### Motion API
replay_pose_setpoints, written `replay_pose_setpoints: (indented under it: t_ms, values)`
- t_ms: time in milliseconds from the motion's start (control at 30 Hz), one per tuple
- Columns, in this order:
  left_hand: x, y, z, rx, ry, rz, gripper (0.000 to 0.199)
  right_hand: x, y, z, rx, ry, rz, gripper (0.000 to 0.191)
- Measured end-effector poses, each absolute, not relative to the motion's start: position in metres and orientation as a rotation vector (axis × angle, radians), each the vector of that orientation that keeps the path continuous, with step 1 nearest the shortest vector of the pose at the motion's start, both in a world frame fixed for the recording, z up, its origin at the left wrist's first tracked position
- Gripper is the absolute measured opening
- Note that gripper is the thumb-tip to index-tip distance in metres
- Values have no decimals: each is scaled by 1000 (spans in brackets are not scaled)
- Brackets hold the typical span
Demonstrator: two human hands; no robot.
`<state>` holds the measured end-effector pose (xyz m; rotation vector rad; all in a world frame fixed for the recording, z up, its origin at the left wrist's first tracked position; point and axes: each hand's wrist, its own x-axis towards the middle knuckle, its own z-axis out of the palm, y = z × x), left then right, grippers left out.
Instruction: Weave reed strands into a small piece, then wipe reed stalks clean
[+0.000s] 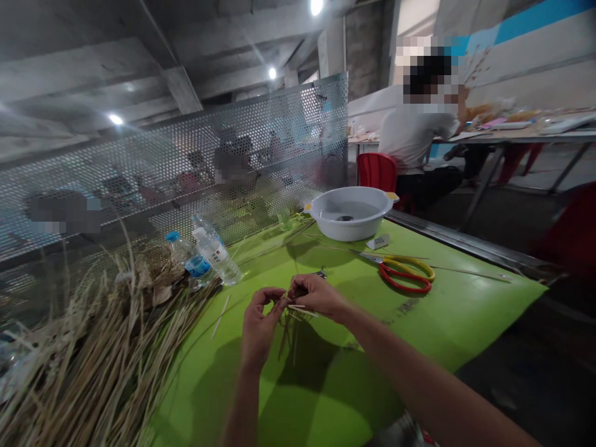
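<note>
Both hands meet over the middle of the green tabletop [410, 329], working on a small bundle of woven straw strips [294, 313]. My left hand [261, 320] pinches the bundle from the left, thumb and fingertips together. From the right, my right hand [319, 297] is closed on the same bundle, its fingers curled at the top. Pale cut ends stick out to the right under the right hand, and thinner strands hang below. The fingers hide the middle of the bundle. A loose pale strip [220, 316] lies to the left of the hands.
Long dry straw [107, 347] is heaped along the left side. Beside it stand plastic bottles [218, 256]. Scissors with red and yellow handles [407, 273] lie right of a white basin [351, 231] holding water. A perforated metal screen [261, 161] borders the back; a person [410, 136] sits beyond.
</note>
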<state>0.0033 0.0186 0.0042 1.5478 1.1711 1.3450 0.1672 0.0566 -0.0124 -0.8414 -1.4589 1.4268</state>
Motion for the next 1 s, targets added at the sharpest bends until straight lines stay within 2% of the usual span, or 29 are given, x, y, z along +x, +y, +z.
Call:
replay_pose_setpoints:
  t_ms: [200,467,767,900,1000]
  values:
    - [8,17,7,1633,1170,1325,33,169,48,0,-745,-1383,1503,27]
    - [3,20,7,1656,1223,1180,52,170,40,9,-701,-1382,1481,22]
    - [-8,21,0,1667,1189,862,20,169,45,4,-613,-1647,1347,20]
    - [-3,18,0,1627,1031,927,21,173,44,8,-590,-1592,1335,23]
    - [-2,20,-1,1489,1071,1136,29,178,45,10,-687,-1366,1228,25]
